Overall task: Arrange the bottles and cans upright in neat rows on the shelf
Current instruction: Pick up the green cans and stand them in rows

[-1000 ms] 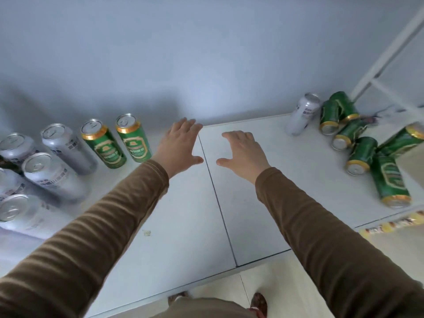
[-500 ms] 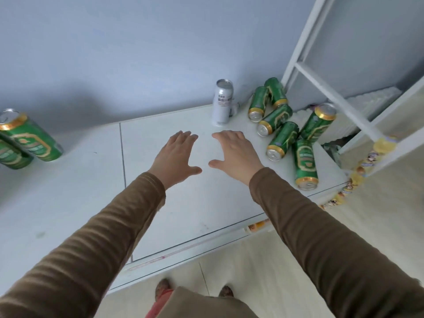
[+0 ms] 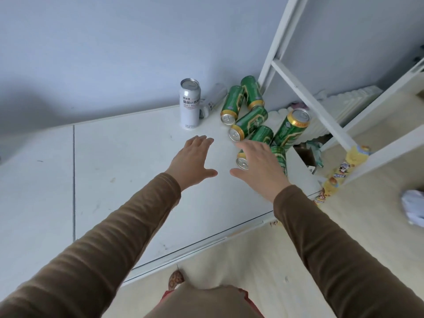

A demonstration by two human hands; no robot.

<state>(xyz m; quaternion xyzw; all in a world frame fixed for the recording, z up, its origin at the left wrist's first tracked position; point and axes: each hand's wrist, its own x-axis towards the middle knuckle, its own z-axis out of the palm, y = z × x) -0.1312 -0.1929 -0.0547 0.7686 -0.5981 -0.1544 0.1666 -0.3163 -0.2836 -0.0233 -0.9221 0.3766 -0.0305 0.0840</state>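
Note:
On the white shelf (image 3: 128, 171), a silver can (image 3: 189, 103) stands upright near the back wall, with another silver can (image 3: 212, 99) lying behind it. To its right lie several green cans in a jumble (image 3: 249, 119); one green can (image 3: 292, 127) stands tilted at the shelf's right end. My right hand (image 3: 259, 166) hovers open over the nearest lying green cans (image 3: 278, 157), partly hiding them. My left hand (image 3: 192, 161) is open above bare shelf, just left of the pile.
A white frame post and crossbars (image 3: 305, 92) rise at the shelf's right end. Beyond it lie white foam pieces (image 3: 344, 104) and floor clutter. The shelf's front edge (image 3: 206, 242) runs diagonally below my arms; beige floor lies below.
The view has swung right, away from the upright cans on the left. Both open hands have moved right toward the green can pile; the right hand now covers the nearest ones.

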